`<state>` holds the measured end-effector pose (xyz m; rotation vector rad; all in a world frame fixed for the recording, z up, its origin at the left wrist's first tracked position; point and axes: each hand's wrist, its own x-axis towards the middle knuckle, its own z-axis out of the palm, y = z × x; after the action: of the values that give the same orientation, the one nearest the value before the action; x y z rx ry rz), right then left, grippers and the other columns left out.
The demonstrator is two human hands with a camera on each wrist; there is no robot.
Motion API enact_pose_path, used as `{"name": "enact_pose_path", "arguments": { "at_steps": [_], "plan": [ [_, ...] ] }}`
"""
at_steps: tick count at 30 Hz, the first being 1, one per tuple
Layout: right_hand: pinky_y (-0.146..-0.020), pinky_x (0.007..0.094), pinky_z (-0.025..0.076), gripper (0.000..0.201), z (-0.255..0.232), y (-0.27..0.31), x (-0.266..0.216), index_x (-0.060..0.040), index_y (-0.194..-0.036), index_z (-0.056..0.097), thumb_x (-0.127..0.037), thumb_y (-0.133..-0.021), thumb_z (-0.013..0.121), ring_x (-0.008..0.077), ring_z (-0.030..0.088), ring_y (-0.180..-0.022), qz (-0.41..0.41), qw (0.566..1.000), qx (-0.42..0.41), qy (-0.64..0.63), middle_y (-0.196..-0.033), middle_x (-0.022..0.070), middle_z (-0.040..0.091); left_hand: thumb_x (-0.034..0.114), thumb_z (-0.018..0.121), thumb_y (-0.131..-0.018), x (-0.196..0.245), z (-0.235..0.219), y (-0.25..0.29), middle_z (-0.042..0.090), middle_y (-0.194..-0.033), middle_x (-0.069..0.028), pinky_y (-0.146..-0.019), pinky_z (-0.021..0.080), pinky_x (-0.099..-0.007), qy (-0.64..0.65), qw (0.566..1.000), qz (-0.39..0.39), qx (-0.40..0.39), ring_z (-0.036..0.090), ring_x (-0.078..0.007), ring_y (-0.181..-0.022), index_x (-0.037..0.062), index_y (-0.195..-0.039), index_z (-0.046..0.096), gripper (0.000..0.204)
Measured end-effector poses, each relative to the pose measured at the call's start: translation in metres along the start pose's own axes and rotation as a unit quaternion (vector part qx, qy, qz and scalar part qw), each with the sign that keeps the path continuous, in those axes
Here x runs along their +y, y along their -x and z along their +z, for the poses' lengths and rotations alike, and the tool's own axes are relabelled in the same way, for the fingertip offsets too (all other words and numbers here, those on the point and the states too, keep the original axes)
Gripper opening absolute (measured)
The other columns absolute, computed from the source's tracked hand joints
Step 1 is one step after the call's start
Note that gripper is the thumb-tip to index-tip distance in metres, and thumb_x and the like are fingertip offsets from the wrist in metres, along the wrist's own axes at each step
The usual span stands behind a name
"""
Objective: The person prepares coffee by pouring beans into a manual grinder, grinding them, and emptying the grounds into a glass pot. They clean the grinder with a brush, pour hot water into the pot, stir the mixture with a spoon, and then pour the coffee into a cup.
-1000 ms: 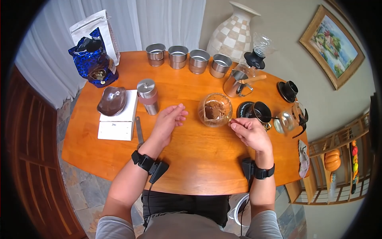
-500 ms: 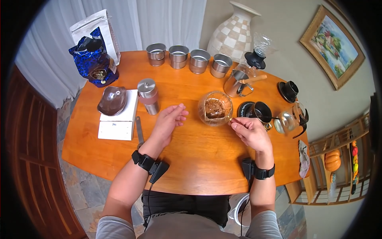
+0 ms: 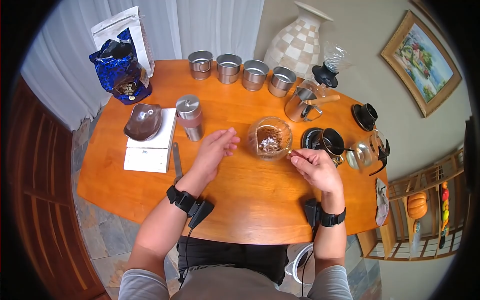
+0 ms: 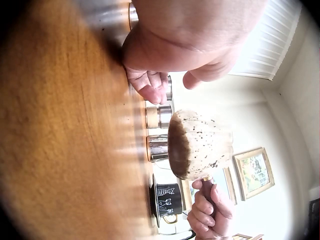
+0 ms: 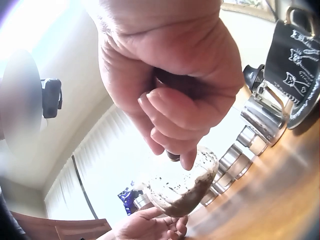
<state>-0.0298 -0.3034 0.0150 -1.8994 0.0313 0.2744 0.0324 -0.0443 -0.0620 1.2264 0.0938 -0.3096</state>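
Observation:
My right hand grips the wooden handle of a round glass pot with a small pouring lip. Wet brown coffee grounds lie in its bottom, and dark specks cling to the glass walls. From the left wrist view, the pot is raised above the tabletop. My left hand hovers to the left of the pot, fingers loosely bent and holding nothing. A steel coffee grinder with a brown band stands beyond the left hand. To the right of the pot is a black cup with white cat drawings, on its saucer.
At left, a brown dish sits on a white scale. Behind are a blue bag and several steel cups. A steel pitcher, a clear glass server and a folded cloth stand or lie at right.
The wet grounds have shifted about inside the glass pot, with the pot staying at nearly the same spot. The head view has tilted slightly. The left hand has barely moved.

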Motion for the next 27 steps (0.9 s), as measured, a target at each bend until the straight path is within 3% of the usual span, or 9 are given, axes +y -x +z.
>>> {"name": "enact_pose_path", "arguments": {
  "at_steps": [4, 6, 10, 16, 21, 22, 25, 27],
  "plan": [
    [-0.052, 0.0231, 0.033, 0.023, -0.004, -0.001, 0.001, 0.0041, -0.1, 0.07, -0.017, -0.092, 0.064, 0.0044, 0.04, -0.058, 0.006, 1.0, 0.005, 0.022, -0.064, -0.0056, 0.049, 0.034, 0.058, -0.097, 0.001, 0.001, 0.001, 0.065, -0.093, -0.0004, -0.073, 0.044, -0.0228, 0.0, 1.0, 0.004, 0.003, 0.057, -0.0079, -0.081, 0.0072, -0.105, 0.061, 0.029],
    [-0.051, 0.0237, 0.032, 0.023, -0.002, -0.002, 0.001, 0.004, -0.099, 0.069, -0.017, -0.092, 0.064, 0.0047, 0.038, -0.056, -0.011, 0.999, -0.047, 0.004, -0.063, -0.0058, 0.048, 0.034, 0.058, -0.097, 0.0, 0.001, -0.001, 0.065, -0.093, -0.0004, -0.073, 0.044, -0.0227, -0.002, 1.0, 0.003, 0.0, 0.057, -0.0078, -0.081, 0.0072, -0.105, 0.061, 0.028],
    [-0.049, 0.0231, 0.03, 0.022, -0.001, -0.002, 0.0, 0.0033, -0.099, 0.07, -0.017, -0.093, 0.063, 0.0042, 0.037, -0.054, 0.013, 0.999, -0.016, -0.047, -0.062, -0.006, 0.047, 0.033, 0.058, -0.097, 0.0, 0.0, -0.001, 0.065, -0.093, -0.0002, -0.073, 0.044, -0.0225, 0.0, 1.0, 0.002, 0.003, 0.057, -0.0075, -0.081, 0.0071, -0.105, 0.062, 0.028],
    [-0.048, 0.0211, 0.029, 0.022, 0.0, -0.003, 0.003, 0.0019, -0.101, 0.07, -0.017, -0.093, 0.064, 0.0026, 0.039, -0.054, -0.011, 0.998, -0.051, -0.022, -0.062, -0.0062, 0.048, 0.034, 0.057, -0.097, 0.0, 0.001, -0.001, 0.065, -0.093, -0.0002, -0.073, 0.044, -0.0225, -0.001, 1.0, -0.003, 0.004, 0.057, -0.0075, -0.081, 0.0073, -0.105, 0.062, 0.028],
    [-0.056, 0.0223, 0.036, 0.023, -0.001, 0.002, -0.004, 0.0049, -0.1, 0.069, -0.015, -0.091, 0.064, 0.004, 0.043, -0.062, -0.014, 0.999, 0.037, -0.004, -0.066, -0.0044, 0.053, 0.034, 0.058, -0.097, 0.0, 0.001, 0.0, 0.065, -0.093, 0.0, -0.072, 0.044, -0.0224, -0.001, 1.0, 0.002, 0.004, 0.056, -0.0073, -0.081, 0.0075, -0.105, 0.062, 0.028],
    [-0.06, 0.0244, 0.041, 0.024, -0.003, 0.001, 0.001, 0.0068, -0.1, 0.067, -0.015, -0.09, 0.065, 0.0057, 0.046, -0.067, -0.039, 0.997, 0.034, 0.051, -0.069, -0.0019, 0.056, 0.034, 0.058, -0.097, 0.0, 0.001, -0.001, 0.065, -0.093, 0.0001, -0.072, 0.044, -0.0222, -0.004, 1.0, -0.002, 0.008, 0.056, -0.0072, -0.081, 0.0075, -0.105, 0.062, 0.027],
    [-0.064, 0.0259, 0.044, 0.026, -0.004, 0.006, -0.008, 0.0075, -0.102, 0.066, -0.016, -0.089, 0.066, 0.0065, 0.048, -0.069, -0.036, 0.994, -0.027, 0.097, -0.071, 0.0002, 0.058, 0.033, 0.057, -0.097, 0.0, 0.001, 0.0, 0.065, -0.093, 0.0001, -0.072, 0.044, -0.0221, -0.005, 1.0, 0.001, 0.006, 0.056, -0.0073, -0.081, 0.0075, -0.105, 0.062, 0.027],
    [-0.063, 0.0256, 0.043, 0.027, -0.003, 0.008, -0.012, 0.007, -0.101, 0.066, -0.017, -0.089, 0.066, 0.0068, 0.047, -0.067, -0.044, 0.993, -0.023, 0.107, -0.069, 0.0021, 0.057, 0.033, 0.057, -0.097, -0.002, 0.0, -0.002, 0.065, -0.093, 0.0001, -0.072, 0.044, -0.0221, -0.002, 1.0, 0.001, 0.003, 0.056, -0.0074, -0.08, 0.0075, -0.105, 0.061, 0.027]
  ]
}}
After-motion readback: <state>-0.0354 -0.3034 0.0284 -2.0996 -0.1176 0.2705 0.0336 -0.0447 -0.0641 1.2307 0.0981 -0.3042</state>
